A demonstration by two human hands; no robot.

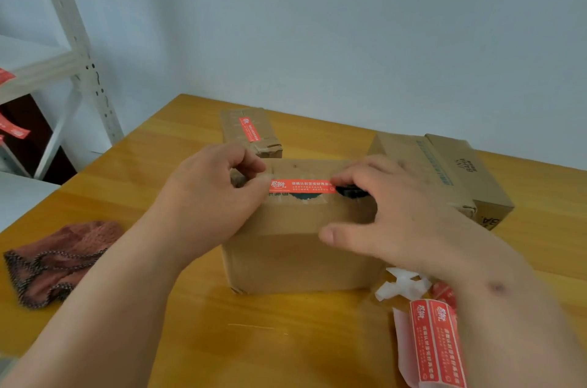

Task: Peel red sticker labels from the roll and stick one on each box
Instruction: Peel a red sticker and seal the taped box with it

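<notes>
On the yellow wooden table (190, 308), the left hand (209, 197) pinches one end of the red sticker label (301, 186) on the near cardboard box (301, 254) while the right hand (381, 213), fingers spread, presses the other end; smoothing outward should avoid wrinkles.

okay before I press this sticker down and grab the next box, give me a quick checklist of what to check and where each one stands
1. Red sticker lies flat along the top of the front box: ok.
2. Left hand holds the sticker's left end: ok.
3. Right hand fingers on its right end: ok.
4. Sticker fully stuck, no bubbles: cannot tell.
5. Label strip within reach beside the box: ok.
6. Boxes on the right show no red sticker, so they are next; small far box already has one: ok.
</notes>
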